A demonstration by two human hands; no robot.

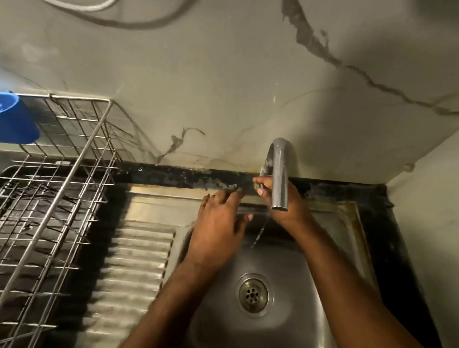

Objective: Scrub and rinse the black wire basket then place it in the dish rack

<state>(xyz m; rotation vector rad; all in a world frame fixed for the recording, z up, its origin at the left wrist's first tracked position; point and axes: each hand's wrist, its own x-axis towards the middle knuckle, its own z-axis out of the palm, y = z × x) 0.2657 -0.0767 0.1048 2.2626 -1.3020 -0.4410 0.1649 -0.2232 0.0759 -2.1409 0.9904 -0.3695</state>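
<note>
- The round drain (253,295) sits in the bottom of the steel sink (307,337), close to me.
- My left hand (217,227) is over the sink's back left corner, fingers spread and loose, holding nothing.
- A thin stream of water (259,233) falls between my hands.
- My right hand (277,201) reaches behind the tap (279,174), fingers curled at its base; I cannot tell if it grips.
- The ridged drainboard (137,262) lies left of the sink.
- The dish rack (70,169) stands at the table's left edge.
- The black wire basket (34,191) looks to lie inside it, blurry.
- A blue cup (8,118) sits in the rack's far corner.
</note>
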